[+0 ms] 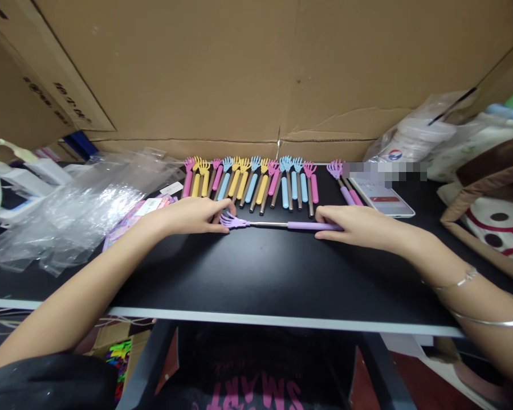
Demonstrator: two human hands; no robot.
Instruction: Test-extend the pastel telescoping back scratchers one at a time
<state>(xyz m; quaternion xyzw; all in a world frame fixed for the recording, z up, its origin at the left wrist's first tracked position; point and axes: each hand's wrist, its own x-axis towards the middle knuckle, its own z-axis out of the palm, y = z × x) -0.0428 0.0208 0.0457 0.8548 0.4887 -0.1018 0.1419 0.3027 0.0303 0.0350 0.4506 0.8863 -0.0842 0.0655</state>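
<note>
A purple telescopic back scratcher (pixel 310 226) lies level across the middle of the black desk, its metal rod partly drawn out. My left hand (pixel 199 216) pinches the claw end between thumb and fingers. At the other end, my right hand (pixel 354 225) is closed around the purple handle, whose tip is hidden in the palm. Just behind it, a row of pink, yellow and blue back scratchers (pixel 251 187) stretches along the desk, claws pointing away from me. Two more, one with a purple grip (pixel 347 195) and one with a pink grip, lie right of the row.
Clear plastic sleeves (pixel 89 193) spread over the left side, partly over a purple printed packet (pixel 139 213). A phone (pixel 382 196) lies at right, near a bagged cup (pixel 419 139) and a brown-strapped bag (pixel 474 188). Cardboard (pixel 239 74) walls the back. The desk's pale edge (pixel 260 319) runs in front.
</note>
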